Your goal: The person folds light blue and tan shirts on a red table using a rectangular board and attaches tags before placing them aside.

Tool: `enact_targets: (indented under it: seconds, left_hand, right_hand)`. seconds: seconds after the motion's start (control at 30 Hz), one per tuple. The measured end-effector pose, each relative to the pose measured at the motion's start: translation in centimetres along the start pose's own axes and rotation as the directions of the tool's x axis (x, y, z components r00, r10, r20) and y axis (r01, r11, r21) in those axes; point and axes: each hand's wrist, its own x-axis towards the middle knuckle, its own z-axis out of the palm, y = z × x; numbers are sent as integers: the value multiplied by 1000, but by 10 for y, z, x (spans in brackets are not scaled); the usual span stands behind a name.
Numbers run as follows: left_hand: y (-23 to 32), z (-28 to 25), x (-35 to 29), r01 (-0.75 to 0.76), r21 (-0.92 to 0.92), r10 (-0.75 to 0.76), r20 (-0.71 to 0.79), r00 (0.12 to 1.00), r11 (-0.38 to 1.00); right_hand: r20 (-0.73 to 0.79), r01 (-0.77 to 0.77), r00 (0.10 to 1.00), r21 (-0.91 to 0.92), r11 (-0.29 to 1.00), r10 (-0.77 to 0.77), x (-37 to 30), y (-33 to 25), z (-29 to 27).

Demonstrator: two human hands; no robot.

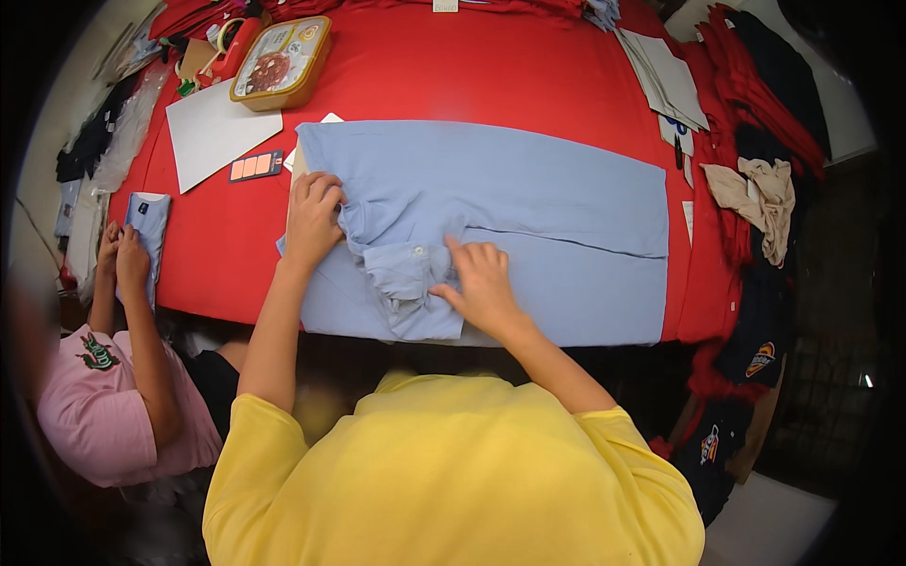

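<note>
A light blue button-cuff shirt (557, 189) lies spread face down on the red-covered table, with a long slit-like fold line across its right half. One sleeve is folded in over the body, its buttoned cuff (396, 269) lying bunched near the front edge. My left hand (313, 222) is at the shirt's left end, fingers curled closed on the cloth, beside a pale board edge (296, 174) showing from under it. My right hand (486, 288) rests by the cuff, thumb and fingers apart, fingertips touching the fabric and slightly blurred.
Behind the shirt are a yellow-rimmed plastic tub (281, 61), a white sheet (222, 132) and a sticker card (256, 166). Papers (661, 75) and a beige cloth (760, 203) lie right. At left, a co-worker in pink handles a folded blue shirt (148, 231).
</note>
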Motion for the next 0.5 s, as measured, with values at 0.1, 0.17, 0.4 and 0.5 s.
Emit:
enact_targets:
  seconds: [0.1, 0.17, 0.4, 0.5]
  left_hand:
    - [-8, 6, 3, -7, -134, 9, 12, 1000, 991]
    - [-9, 7, 0, 6, -172, -5, 7, 1000, 985]
    - [-14, 10, 0, -57, -179, 50, -42, 998, 982]
    - [-20, 4, -4, -7, -199, 16, 42, 999, 980]
  right_hand:
    - [107, 125, 986, 61, 990, -131, -7, -28, -1]
    - [166, 330, 920, 155, 931, -354, -20, -64, -34]
    - [450, 60, 774, 649, 759, -446, -29, -91, -82]
    - [201, -78, 976, 679, 730, -83, -5, -50, -107]
